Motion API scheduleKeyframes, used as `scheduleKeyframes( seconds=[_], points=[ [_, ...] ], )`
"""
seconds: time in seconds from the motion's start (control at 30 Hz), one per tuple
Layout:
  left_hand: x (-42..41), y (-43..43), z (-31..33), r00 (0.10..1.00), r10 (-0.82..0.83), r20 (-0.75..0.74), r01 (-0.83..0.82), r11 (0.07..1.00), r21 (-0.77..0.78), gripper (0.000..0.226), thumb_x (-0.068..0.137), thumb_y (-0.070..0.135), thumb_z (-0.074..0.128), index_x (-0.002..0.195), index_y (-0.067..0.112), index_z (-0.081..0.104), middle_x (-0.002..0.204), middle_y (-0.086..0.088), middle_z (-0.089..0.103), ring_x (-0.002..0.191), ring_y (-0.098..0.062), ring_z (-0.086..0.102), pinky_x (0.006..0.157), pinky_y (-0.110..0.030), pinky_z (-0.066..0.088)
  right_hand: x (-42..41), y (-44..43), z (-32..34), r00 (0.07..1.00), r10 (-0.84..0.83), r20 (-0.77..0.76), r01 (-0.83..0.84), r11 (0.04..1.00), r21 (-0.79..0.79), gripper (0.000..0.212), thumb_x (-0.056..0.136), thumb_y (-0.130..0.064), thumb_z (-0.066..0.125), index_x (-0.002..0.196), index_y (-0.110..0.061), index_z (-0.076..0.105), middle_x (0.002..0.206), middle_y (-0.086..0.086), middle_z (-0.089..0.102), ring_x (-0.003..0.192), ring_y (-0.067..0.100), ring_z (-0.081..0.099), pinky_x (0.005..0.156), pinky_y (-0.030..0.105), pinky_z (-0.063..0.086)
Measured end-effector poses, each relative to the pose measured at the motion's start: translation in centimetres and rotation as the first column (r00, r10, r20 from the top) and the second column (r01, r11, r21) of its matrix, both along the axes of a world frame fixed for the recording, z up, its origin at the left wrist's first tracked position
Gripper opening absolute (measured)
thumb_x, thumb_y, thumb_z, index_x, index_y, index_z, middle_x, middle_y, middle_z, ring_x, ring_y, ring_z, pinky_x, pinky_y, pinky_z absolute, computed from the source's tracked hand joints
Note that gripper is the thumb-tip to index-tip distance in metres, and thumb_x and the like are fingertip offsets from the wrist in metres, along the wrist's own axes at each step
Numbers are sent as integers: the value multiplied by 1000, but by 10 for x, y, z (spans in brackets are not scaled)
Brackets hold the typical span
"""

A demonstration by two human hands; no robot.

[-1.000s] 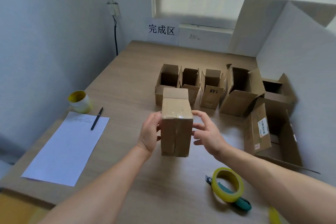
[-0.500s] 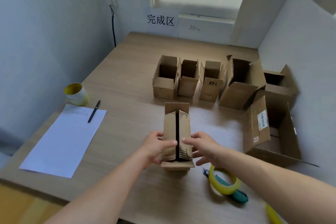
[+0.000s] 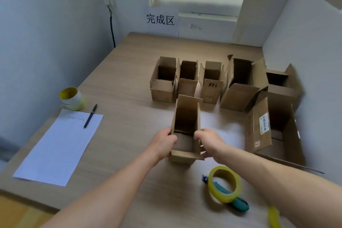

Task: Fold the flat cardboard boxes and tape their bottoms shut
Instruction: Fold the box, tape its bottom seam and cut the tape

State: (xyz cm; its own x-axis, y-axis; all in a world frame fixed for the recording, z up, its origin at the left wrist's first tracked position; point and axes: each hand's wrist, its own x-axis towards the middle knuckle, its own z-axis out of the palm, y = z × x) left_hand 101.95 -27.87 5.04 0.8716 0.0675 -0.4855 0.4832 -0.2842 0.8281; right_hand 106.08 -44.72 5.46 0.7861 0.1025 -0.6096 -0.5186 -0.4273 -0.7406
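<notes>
A small cardboard box [image 3: 187,116] stands on the wooden table [image 3: 118,83] with its open mouth up and its top flaps spread. My left hand [image 3: 163,144] grips its left wall near the front, thumb over the rim. My right hand [image 3: 208,141] grips the right wall the same way. A yellow tape roll [image 3: 224,184] lies on the table near my right forearm, resting over a green box cutter [image 3: 238,203].
Several folded boxes stand in a row behind, one marked 14# [image 3: 212,84]. A larger box with a label [image 3: 259,126] lies on its side at right. At left lie a paper sheet [image 3: 59,146], a pen [image 3: 90,115] and another tape roll [image 3: 71,98].
The box was held up with its taped bottom toward me, then turned over and set down. Its top flaps, nearly closed half a second ago, now stand apart.
</notes>
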Motion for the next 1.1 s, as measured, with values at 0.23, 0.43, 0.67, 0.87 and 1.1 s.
scheduleKeyframes(
  seconds=[0.23,0.43,0.67,0.87,1.1],
  points=[
    [49,-63,17,991,109,-78,-123,972,-198,20,90,-2,37,76,9,47,89,-14,47,84,-32,51,83,-61,56,42,-72,23,978,-120,172,157,961,-225,25,97,-5,41,81,0,59,81,14,51,65,33,64,69,53,61],
    [77,-121,9,992,21,-124,-47,976,-211,14,89,3,46,83,13,54,85,-9,56,77,-25,57,80,-48,58,55,-125,30,992,-6,130,61,905,-421,29,96,-4,40,119,4,55,92,18,60,86,41,69,57,39,59],
    [86,-156,-5,991,-20,-133,-10,976,-217,26,94,2,41,111,2,61,116,-14,55,102,-35,55,92,-47,56,64,-149,19,987,50,155,47,822,-568,30,95,-4,45,124,-11,46,108,14,53,88,33,64,70,47,62],
    [86,-157,-3,996,-74,-56,66,988,-137,55,98,20,56,149,10,38,145,-8,46,108,-19,55,98,-41,53,62,-147,23,960,137,243,54,763,-644,23,97,-16,56,117,-11,47,104,11,56,80,27,65,67,42,62],
    [78,-115,21,977,-147,155,123,980,157,53,97,34,57,145,13,47,146,-6,51,133,-23,48,111,-41,41,43,-120,65,866,349,358,22,689,-725,37,97,-24,56,131,-8,54,127,10,59,115,27,57,97,37,48]
  ],
)
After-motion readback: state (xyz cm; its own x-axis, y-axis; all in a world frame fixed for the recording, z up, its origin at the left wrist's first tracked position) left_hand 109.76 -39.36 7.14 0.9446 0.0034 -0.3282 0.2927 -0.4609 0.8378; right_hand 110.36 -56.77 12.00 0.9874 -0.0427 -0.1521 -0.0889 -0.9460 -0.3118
